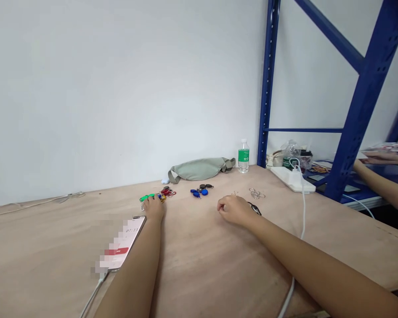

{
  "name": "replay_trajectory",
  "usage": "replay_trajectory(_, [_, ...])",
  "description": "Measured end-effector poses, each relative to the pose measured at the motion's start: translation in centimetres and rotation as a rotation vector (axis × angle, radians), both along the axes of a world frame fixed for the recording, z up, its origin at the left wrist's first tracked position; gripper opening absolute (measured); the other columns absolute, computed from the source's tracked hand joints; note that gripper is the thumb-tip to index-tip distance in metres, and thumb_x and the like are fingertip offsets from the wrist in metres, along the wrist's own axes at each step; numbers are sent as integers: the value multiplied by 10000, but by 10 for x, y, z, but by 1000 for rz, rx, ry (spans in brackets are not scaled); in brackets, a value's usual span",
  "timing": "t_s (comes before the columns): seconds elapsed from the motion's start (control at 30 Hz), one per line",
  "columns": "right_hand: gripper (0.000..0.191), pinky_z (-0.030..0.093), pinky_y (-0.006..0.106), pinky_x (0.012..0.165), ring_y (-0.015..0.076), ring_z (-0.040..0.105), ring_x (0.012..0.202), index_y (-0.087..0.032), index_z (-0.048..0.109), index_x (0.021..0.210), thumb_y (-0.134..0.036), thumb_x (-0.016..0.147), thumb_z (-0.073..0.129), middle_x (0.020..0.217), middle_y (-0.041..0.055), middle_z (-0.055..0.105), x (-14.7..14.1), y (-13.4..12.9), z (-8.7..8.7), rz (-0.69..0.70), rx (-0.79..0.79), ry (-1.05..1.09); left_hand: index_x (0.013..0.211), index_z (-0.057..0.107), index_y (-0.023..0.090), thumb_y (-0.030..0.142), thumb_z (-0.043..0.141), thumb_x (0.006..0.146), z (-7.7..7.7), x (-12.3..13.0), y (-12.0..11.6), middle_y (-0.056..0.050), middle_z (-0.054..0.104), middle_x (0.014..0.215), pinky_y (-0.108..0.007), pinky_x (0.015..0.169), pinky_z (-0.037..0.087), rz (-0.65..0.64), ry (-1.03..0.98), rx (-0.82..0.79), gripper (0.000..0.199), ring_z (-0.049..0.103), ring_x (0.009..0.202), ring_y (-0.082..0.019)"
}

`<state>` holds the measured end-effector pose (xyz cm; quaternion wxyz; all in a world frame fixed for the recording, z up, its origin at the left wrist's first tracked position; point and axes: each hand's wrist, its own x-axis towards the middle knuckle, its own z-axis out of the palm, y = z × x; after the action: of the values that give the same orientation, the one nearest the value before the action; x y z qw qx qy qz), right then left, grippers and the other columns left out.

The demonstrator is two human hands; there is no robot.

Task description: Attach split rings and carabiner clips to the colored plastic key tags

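My left hand rests at a pile of small coloured clips, with green pieces at its fingertips and red ones just beyond. Whether its fingers grip a piece is too small to tell. My right hand lies on the table with its fingers curled; anything inside them is hidden. Between and beyond the hands sit blue pieces and dark ones. Several metal rings lie past my right hand, and a black loop shows beside its wrist.
A phone lies left of my left forearm. Along the wall are a grey-green waist bag and a water bottle. A white power strip with a cable stands by the blue rack. Another person's arms show at right.
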<state>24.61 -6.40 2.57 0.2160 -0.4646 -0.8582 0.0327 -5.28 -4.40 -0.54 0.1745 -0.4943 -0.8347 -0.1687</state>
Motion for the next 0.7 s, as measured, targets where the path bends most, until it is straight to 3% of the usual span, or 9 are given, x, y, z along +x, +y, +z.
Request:
replay_trajectory(0.2, [215, 355, 231, 631, 162, 572, 789, -219, 647, 737, -160, 699, 443, 846, 10, 657, 0, -1, 5, 1, 11, -27, 1132, 497, 191, 134, 334, 777, 1, -5, 5, -122, 547, 1093, -422, 848, 298, -136, 32, -4, 395, 410, 1063, -304])
replay_trajectory(0.47, [238, 349, 237, 623, 165, 570, 762, -220, 641, 756, -150, 708, 419, 846, 16, 653, 1, -1, 9, 12, 70, -85, 1059, 509, 162, 41, 346, 733, 5, -4, 6, -136, 492, 1023, -347, 792, 346, -204, 61, 45, 384, 463, 951, -258])
replay_trajectory(0.7, [238, 345, 231, 610, 159, 573, 749, -213, 646, 762, -157, 709, 421, 839, 22, 657, -4, -5, 6, 68, 84, -94, 998, 451, 130, 85, 361, 755, 6, -5, 10, -119, 441, 964, -306, 756, 374, -242, -38, 185, 263, 471, 883, -213])
